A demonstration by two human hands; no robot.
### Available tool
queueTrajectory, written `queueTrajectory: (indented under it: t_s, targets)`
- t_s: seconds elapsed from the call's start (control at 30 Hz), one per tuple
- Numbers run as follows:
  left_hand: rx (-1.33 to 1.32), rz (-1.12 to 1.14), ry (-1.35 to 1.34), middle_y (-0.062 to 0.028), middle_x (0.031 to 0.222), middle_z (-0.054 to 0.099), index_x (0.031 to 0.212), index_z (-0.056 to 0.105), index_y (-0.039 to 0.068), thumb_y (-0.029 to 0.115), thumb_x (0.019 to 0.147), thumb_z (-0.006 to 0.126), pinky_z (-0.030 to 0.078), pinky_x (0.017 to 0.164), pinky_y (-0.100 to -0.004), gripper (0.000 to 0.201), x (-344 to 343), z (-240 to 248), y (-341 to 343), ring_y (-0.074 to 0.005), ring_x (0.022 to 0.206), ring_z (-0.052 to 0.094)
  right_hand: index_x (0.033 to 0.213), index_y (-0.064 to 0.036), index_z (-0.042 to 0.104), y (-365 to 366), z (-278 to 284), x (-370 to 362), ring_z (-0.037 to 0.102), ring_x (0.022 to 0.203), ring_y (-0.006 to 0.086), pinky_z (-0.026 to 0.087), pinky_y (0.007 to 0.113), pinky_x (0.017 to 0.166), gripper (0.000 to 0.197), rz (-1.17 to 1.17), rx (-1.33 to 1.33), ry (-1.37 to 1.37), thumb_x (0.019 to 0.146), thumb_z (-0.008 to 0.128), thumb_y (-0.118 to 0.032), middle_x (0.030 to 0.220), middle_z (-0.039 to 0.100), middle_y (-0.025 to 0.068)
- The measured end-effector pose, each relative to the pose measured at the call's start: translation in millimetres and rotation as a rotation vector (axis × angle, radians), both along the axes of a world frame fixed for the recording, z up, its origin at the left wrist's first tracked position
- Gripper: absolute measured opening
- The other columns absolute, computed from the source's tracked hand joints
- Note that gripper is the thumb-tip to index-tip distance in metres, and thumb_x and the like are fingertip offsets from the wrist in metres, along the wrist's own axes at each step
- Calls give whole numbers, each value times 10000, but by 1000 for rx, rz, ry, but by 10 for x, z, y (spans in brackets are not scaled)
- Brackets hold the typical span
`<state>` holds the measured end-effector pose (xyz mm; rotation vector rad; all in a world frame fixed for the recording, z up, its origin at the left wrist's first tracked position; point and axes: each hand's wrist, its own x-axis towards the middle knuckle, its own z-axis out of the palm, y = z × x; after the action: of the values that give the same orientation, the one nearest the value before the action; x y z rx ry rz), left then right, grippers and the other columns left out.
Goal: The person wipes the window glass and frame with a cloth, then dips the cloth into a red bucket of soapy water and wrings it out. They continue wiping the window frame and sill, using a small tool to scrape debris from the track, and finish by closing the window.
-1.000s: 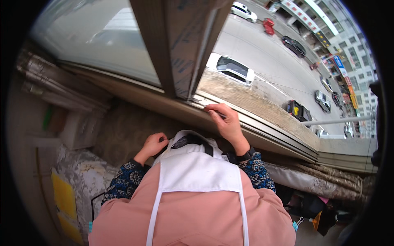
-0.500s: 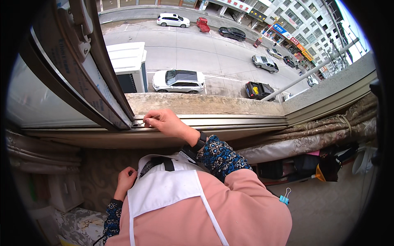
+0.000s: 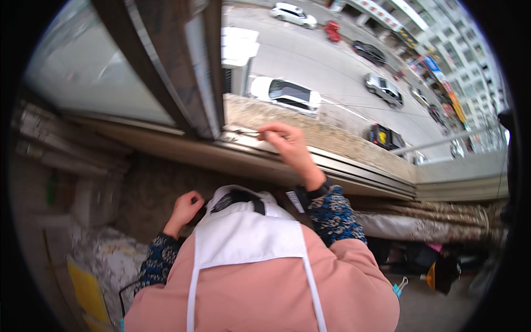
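Observation:
My right hand [image 3: 287, 146] reaches over the sliding-window track [image 3: 354, 176], its fingers pinched on a thin dark tool [image 3: 246, 133]. The tool's far end points into the grooves beside the window sash [image 3: 207, 77]; its exact kind is too small and blurred to tell. Several dark specks [image 3: 229, 139] lie on the pale metal of the track there. Below the sill, my left hand [image 3: 185, 211] is held low beside the white apron [image 3: 251, 238], its fingers curled inward. Whatever those fingers may hold is hidden.
Past the track lies a rough concrete ledge [image 3: 332, 137], with a street and parked cars far below. A gathered curtain [image 3: 409, 221] runs along the right under the sill. A yellow object [image 3: 88, 290] and patterned fabric [image 3: 113, 254] are at lower left.
The view has swung, so window and track now slant down to the right and sit further right. My right hand has drawn slightly away from the sash, uncovering more of the thin tool.

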<state>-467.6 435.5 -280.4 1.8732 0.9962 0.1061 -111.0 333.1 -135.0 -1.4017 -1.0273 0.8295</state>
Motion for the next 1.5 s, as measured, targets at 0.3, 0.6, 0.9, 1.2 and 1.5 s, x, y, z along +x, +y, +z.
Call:
queueTrajectory:
  t_s: [0.3,0.6,0.9,1.2,1.5]
  targets:
    - [24,-21,-23,-138,821,714,901,705,39,219,838,711,541,706,-361,190,40,-61,75,-263,763,697,1044,12,724,-97,-71,65,681,927,148,531,281,861,209,-64,-2,-67,946,544,-31,974,745,73]
    - [-3,-2,-13,-123,725,681,855,692,-3,166,810,721,523,654,-341,177,59,-108,196,-198,673,655,1029,-26,723,-58,-37,103,685,845,225,540,321,782,182,-88,-32,-332,889,608,-53,905,725,108]
    - [5,-45,-1,-136,802,713,907,710,39,207,826,710,544,697,-364,186,112,-98,254,-257,750,701,1036,-42,735,-73,-34,100,694,911,308,547,373,831,222,-56,-61,-425,865,594,-37,965,739,137]
    - [-5,8,59,-145,784,681,923,705,46,248,827,731,510,661,-373,225,85,57,246,-252,706,644,1027,-45,711,-63,26,25,690,864,311,541,373,785,207,-59,-152,-598,864,603,23,927,723,131]
    - [-50,11,98,-180,841,702,923,708,42,257,822,731,529,712,-410,239,115,19,230,-334,778,682,1054,-14,679,-80,87,-73,674,818,294,531,343,743,232,-124,-54,-589,878,555,75,899,674,146]
